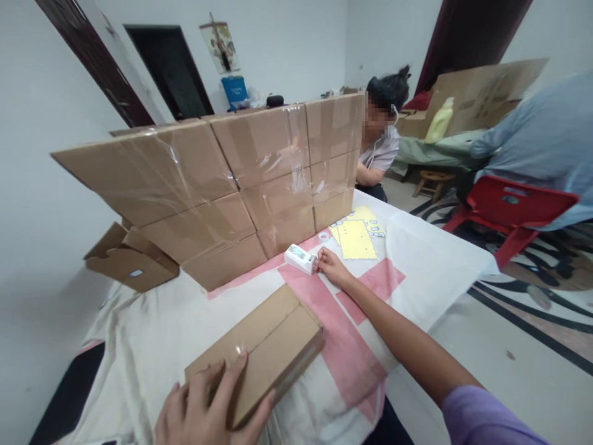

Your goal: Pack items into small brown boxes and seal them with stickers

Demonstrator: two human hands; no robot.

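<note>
A closed brown cardboard box (259,346) lies flat on the cloth-covered table in front of me, with a shiny bit of clear tape on its top seam. Across its near end rests my left hand (208,402), fingers spread on the top and thumb along the right side. Beyond the box, my right hand (331,267) is closed in a pinch at the cutter end of a white tape dispenser (300,258). The strip of tape between those fingertips is hardly visible. Just behind the dispenser lies a small tape roll (324,236).
Stacked, taped cardboard boxes (273,179) form a wall along the table's far side. An opened carton (134,259) leans at its left end. Yellow sheets (356,238) lie right of the stack. A person (382,136) sits behind; another occupies a red chair (519,204).
</note>
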